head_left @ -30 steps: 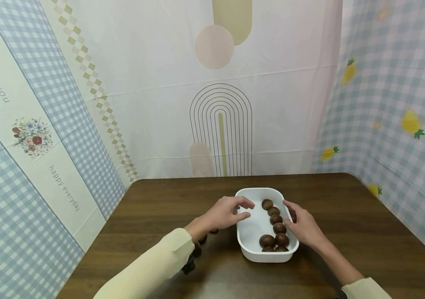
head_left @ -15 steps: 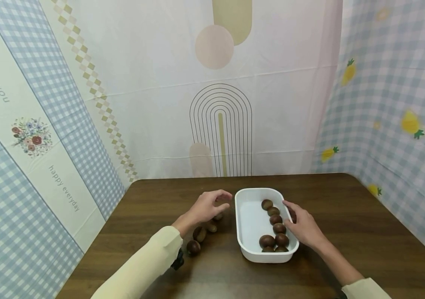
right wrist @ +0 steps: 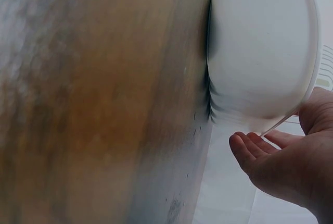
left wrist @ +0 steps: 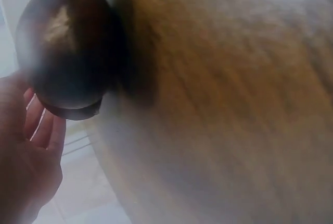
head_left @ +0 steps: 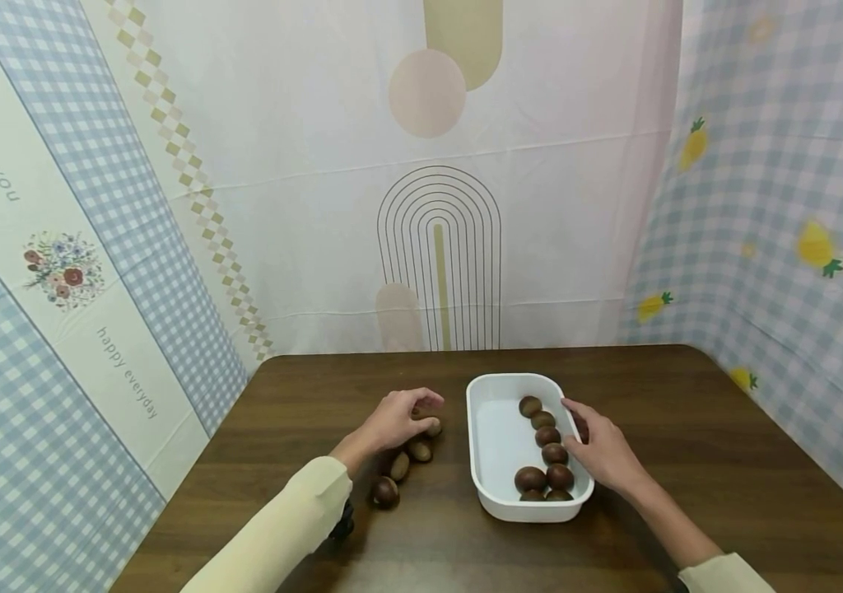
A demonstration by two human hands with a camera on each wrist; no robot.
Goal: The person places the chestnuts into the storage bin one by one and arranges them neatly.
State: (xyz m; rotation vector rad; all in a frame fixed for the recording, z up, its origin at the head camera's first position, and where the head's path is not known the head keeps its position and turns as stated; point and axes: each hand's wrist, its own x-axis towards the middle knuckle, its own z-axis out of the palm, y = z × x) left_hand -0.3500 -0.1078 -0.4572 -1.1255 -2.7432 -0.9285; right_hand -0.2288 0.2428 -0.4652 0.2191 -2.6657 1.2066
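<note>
My left hand [head_left: 395, 418] is over the far end of a slanting row of glossy brown egg-shaped pieces [head_left: 385, 492] on the table. Its thumb tip lies right by the far piece [head_left: 432, 426], with the fingers bent loosely above. Close to the camera in the left wrist view, one dark piece [left wrist: 65, 44] covers part of that hand. My right hand [head_left: 603, 445] grips the right wall of a white rectangular tub [head_left: 475, 461], thumb at the rim and fingers outside. Several more brown pieces [head_left: 547, 436] lie along the tub's right side and near end.
The wooden table [head_left: 333, 387] ends at a patterned cloth backdrop [head_left: 318, 247]. Checked cloth [head_left: 784, 272] hangs at the right, and another checked cloth [head_left: 132, 189] at the left. A strip of tabletop separates the row from the tub.
My left hand has moved left from over the tub to the row of brown pieces, uncovering more of the row. My right hand and the tub have stayed in place.
</note>
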